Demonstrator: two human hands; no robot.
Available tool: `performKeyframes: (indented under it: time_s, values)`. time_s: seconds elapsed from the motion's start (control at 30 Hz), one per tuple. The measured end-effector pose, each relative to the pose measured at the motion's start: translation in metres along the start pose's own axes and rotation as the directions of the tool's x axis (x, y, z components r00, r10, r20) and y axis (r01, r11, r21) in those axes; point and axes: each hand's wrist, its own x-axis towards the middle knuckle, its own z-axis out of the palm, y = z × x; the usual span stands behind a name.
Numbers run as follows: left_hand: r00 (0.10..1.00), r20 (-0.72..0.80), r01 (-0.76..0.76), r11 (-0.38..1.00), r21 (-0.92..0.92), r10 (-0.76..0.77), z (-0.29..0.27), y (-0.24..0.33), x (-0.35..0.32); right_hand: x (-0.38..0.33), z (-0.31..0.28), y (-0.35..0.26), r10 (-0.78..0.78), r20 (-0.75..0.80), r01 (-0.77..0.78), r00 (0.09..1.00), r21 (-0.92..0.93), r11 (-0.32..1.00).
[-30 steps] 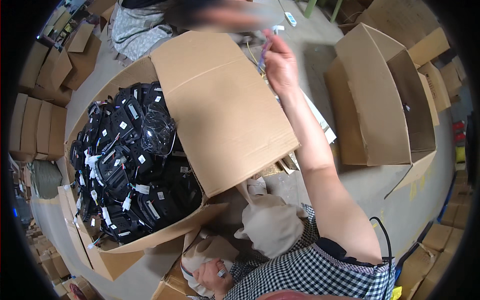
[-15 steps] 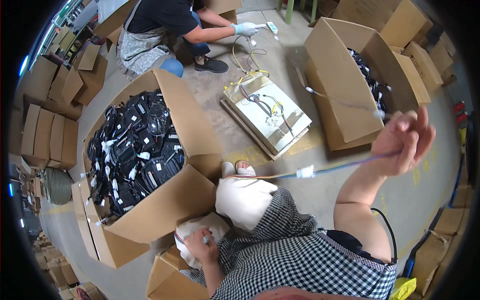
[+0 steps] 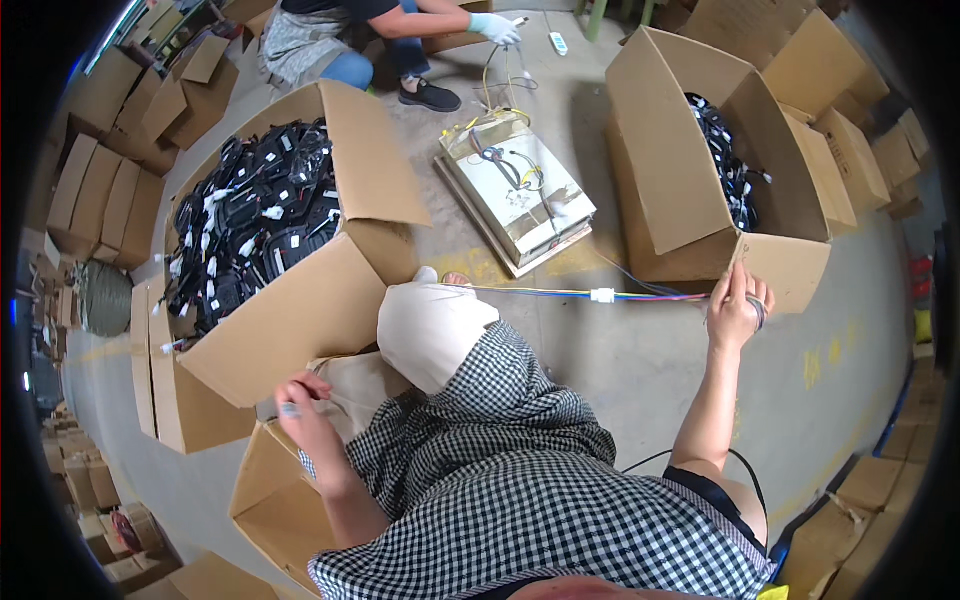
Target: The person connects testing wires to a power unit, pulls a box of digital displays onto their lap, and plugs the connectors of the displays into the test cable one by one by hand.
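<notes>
A wiring harness of thin coloured wires (image 3: 655, 296) stretches level above the floor, with a white connector (image 3: 602, 296) about halfway along. My right hand (image 3: 738, 310) is closed on its right end, beside the lower corner of the right carton, and dark strands show at the fingers. Leftward, the wires run to near my foot (image 3: 455, 279), where their far end is hard to make out. My left hand (image 3: 308, 412) is raised over my left knee, with loosely bent fingers apart and nothing visible in them. A grey band circles one finger.
Black plastic units (image 3: 255, 215) with white plugs fill the left carton (image 3: 290, 325). The right carton (image 3: 665, 150) holds similar black parts. Between them lies a pale flat panel (image 3: 520, 180) with cables. Beyond it, a co-worker's gloved hand (image 3: 495, 28) holds wires near a white handheld device (image 3: 558, 44).
My right hand has swung down and left, bringing the harness level. My left hand has lifted off my knee leftward. The co-worker's white device now lies on the floor, out of the gloved hand.
</notes>
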Motion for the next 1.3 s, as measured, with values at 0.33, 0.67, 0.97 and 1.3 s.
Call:
performKeyframes:
  time_s: [0.33,0.67,0.97,1.3]
  values:
    - [0.996,0.082,0.054,0.97,-0.237,-0.035,0.035,0.023,-0.007,-0.218,0.032,0.011,0.456,0.854,-0.453,0.25,-0.313,0.835]
    - [0.961,0.276,0.054,0.976,-0.21,0.006,0.047,0.01,-0.025,-0.403,0.068,-0.005,-0.141,0.585,-0.487,-0.799,-0.492,0.721]
    - [0.97,0.244,0.035,0.987,-0.154,0.004,0.04,0.01,-0.035,-0.245,0.072,-0.055,-0.022,0.804,-0.621,-0.594,-0.441,0.648]
    - [0.992,0.085,-0.056,0.94,-0.337,0.09,0.024,0.016,-0.016,-0.218,0.09,-0.107,-0.391,0.918,-0.352,-0.072,0.343,0.871]
